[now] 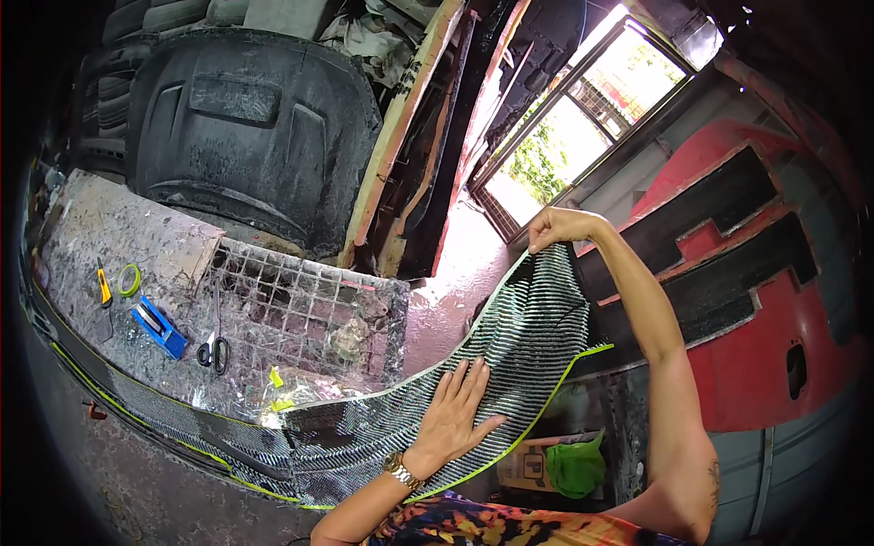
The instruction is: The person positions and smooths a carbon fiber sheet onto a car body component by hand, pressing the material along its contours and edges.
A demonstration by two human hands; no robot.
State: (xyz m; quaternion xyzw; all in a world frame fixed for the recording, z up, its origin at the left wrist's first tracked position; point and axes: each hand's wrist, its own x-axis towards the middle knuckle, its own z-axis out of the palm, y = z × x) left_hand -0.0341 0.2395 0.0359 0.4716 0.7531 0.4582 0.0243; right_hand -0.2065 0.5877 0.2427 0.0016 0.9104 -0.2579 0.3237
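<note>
The right hand (560, 227) pinches the far upper corner of a glossy black-and-silver woven sheet (523, 332) between thumb and bent fingers, off the far right of the grey, resin-spattered workbench (182, 379). The left hand (460, 400), a silver metal watch (401, 469) on its wrist, grips nothing: it lies flat on the sheet just off the bench's near right corner, fingers lightly parted and thumb out to the side. From the right hand's pinch the sheet falls back toward the person and to the left, so its long axis bends: a raised, fanned-out end to the right of the bench, then a long strip following the bench's curved near edge leftward. A narrow yellow-green border (537, 420) marks the sheet's outer side, away from the bench. The right hand is the nearer to the raised end; the left is the nearer to the bench and to the bend, pressing between the pinched corner and the strip. What, if anything, supports the sheet under the left palm cannot be told.
</note>
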